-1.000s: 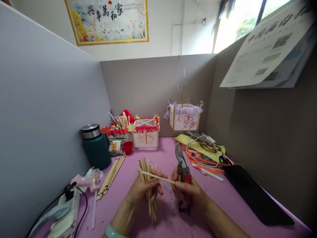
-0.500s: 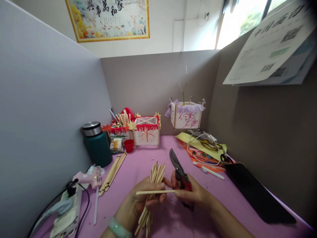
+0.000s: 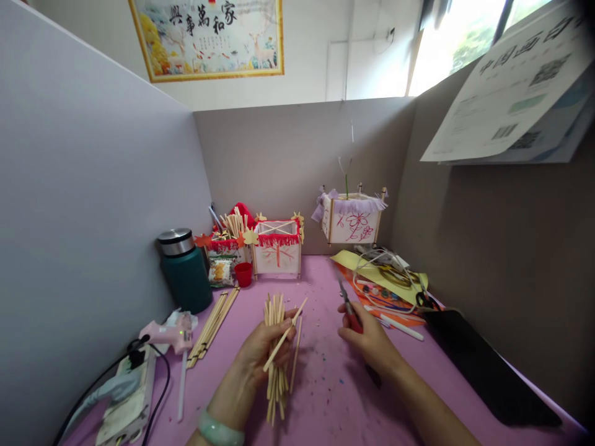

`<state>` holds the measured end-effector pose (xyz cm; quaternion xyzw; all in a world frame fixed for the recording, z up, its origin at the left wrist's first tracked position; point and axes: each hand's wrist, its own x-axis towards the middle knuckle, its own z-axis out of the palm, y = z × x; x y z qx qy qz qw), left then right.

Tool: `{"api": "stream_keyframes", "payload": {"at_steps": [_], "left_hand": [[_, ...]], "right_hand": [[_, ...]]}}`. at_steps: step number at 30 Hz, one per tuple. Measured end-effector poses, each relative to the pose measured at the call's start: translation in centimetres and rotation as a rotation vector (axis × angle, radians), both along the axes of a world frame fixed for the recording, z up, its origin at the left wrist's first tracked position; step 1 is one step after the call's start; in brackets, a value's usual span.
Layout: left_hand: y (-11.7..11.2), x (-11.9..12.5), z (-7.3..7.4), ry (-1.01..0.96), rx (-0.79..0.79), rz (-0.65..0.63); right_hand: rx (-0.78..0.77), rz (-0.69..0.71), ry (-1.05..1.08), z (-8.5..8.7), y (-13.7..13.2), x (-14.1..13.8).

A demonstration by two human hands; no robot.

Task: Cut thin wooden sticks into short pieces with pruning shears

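Observation:
My left hand [image 3: 260,347] is closed around a bundle of thin wooden sticks [image 3: 277,391]. One single stick [image 3: 284,337] slants across the front of the bundle under my thumb, and another stick [image 3: 296,356] stands apart along its right side. To the right, my right hand [image 3: 367,337] grips pruning shears [image 3: 353,317] by their red handles, the blade pointing away from me. Whether the blades are parted is too blurred to tell. A gap of purple tabletop lies between the two hands.
On the left are a pink glue gun [image 3: 170,334], a power strip [image 3: 127,402], a green bottle [image 3: 185,272] and banded sticks [image 3: 214,327]. Decorated boxes [image 3: 277,257] stand behind a red cup [image 3: 243,274]. A lantern-like box [image 3: 353,222] hangs at right above craft supplies [image 3: 385,282]. A black tablet-like slab [image 3: 488,365] lies right.
My right hand has moved right with the shears, away from the bundle. The single stick it pinched is now in my left hand. The bundle stands more upright.

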<state>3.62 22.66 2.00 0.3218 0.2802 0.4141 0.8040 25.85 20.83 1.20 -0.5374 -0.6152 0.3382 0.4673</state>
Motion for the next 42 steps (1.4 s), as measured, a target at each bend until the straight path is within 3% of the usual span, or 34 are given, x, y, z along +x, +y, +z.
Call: {"api": "stream_keyframes", "payload": {"at_steps": [4,8,17,23,30,42], "left_hand": [[0.2,0.2,0.0,0.006,-0.041,0.068],[0.3,0.2,0.1,0.013,-0.081,0.111],[0.0,0.5,0.1,0.045,-0.065,0.075],[-0.5,0.8,0.6,0.119,-0.083,0.119],[-0.1,0.9,-0.5,0.14,-0.039,0.081],[-0.4,1.0,-0.2,0.133,-0.041,0.168]], "right_hand": [[0.019,-0.041,-0.369,-0.3,-0.4,-0.6],[-0.004,-0.035,-0.514,-0.6,-0.8,-1.3],[-0.022,-0.033,-0.554,-0.9,-0.8,-1.5],[-0.017,0.029,-0.565,-1.2,-0.9,-1.6],[0.016,0.056,-0.606,-1.1,-1.5,-1.7],[-0.062,0.07,-0.693,-0.8,-0.7,-1.9]]}}
